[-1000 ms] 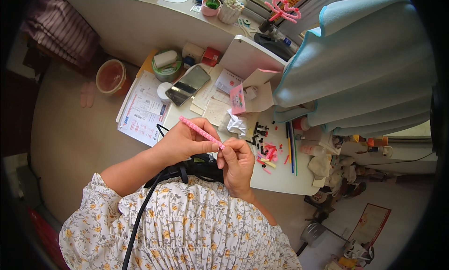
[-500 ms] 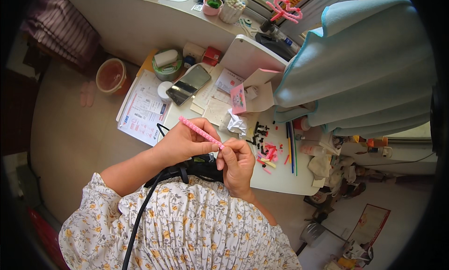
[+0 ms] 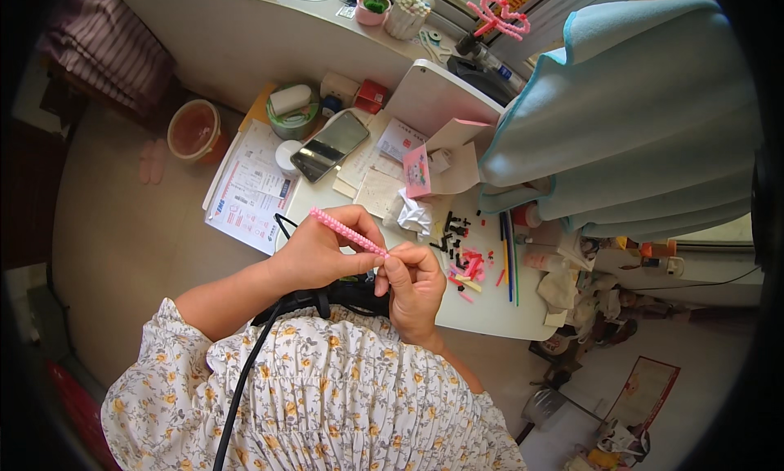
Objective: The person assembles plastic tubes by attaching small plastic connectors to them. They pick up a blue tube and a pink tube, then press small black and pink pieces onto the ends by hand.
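A slim pink beaded rod (image 3: 347, 231) slants between my hands in front of my body, its far end pointing up and to the left. My left hand (image 3: 314, 251) is closed round its lower half, thumb along the near side. At the rod's lower right end, the thumb and fingers of my right hand (image 3: 415, 290) pinch the tip. Any small part between those fingertips is hidden. Just right of my hands, pink and red bits (image 3: 467, 265) and black pieces (image 3: 447, 241) lie scattered on the white table (image 3: 482, 320). Long coloured sticks (image 3: 511, 263) lie beyond them.
A phone (image 3: 329, 147), printed papers (image 3: 249, 185), a crumpled white plastic bag (image 3: 414, 215) and an open pink-and-white box (image 3: 445, 165) crowd the table's far side. Light-blue cloth (image 3: 629, 112) hangs at right. A black cable (image 3: 249, 373) runs down my front. A bucket (image 3: 194, 132) stands on the floor.
The beaded rod has tilted and shifted very slightly to the left at its far end. Both hands keep their grip in nearly the same place.
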### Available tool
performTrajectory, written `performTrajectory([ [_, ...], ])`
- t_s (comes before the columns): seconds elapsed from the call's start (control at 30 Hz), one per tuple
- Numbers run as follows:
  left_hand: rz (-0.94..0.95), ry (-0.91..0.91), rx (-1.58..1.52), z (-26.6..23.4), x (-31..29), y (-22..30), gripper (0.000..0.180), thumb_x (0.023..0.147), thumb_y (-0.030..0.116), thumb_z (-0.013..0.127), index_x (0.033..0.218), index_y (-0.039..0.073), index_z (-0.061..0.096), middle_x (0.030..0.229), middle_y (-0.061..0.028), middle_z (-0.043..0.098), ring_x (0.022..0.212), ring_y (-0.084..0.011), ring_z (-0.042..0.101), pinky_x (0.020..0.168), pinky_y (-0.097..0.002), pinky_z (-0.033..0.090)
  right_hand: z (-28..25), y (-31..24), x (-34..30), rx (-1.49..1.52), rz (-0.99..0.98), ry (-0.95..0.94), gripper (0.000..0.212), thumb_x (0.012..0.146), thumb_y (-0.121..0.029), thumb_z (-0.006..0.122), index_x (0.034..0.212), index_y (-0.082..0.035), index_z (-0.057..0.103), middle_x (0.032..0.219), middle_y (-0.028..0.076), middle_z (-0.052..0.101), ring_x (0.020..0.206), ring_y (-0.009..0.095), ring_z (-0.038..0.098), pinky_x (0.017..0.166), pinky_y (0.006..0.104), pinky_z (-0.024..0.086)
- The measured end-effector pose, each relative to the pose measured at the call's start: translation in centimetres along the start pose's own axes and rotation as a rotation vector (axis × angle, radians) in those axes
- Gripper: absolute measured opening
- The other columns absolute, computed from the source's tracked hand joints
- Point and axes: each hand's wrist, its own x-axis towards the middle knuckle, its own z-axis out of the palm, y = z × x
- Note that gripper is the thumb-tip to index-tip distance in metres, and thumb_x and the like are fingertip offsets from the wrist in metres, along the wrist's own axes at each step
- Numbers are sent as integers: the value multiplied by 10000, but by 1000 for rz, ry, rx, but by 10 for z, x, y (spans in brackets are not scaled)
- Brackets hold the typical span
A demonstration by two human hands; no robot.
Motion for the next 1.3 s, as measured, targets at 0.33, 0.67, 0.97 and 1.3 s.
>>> performTrajectory([
  [0.33, 12, 16, 39, 1, -1, 1, 175, 721, 16, 694, 809, 17, 543, 830, -62, 604, 793, -100, 567, 719, -236, 459, -1, 0, -2, -7, 12, 3, 58, 856, -26, 542, 868, 14, 502, 764, 77, 533, 571, 87, 510, 522, 183, 424],
  [0.67, -116, -39, -211, -1, 0, 1, 181, 738, 22, 686, 825, 21, 528, 845, -66, 604, 801, -117, 574, 722, -241, 464, -2, -3, -2, 19, 33, 10, 72, 861, -48, 542, 870, 20, 521, 745, 74, 534, 562, 100, 498, 506, 196, 410],
  [0.97, -123, -36, -237, 1, 0, 0, 182, 735, 22, 689, 822, 22, 529, 837, -62, 600, 801, -117, 574, 723, -241, 463, -2, -3, -2, 21, 40, 1, 84, 865, -67, 543, 874, 11, 517, 746, 68, 531, 555, 92, 488, 497, 183, 397],
  [1.3, -129, -38, -254, 3, 0, 3, 192, 736, 26, 690, 830, 23, 522, 839, -56, 596, 794, -109, 569, 715, -237, 462, -2, -6, -2, 65, 36, -17, 78, 862, -56, 544, 870, 11, 504, 741, 68, 526, 560, 97, 495, 508, 189, 406],
])
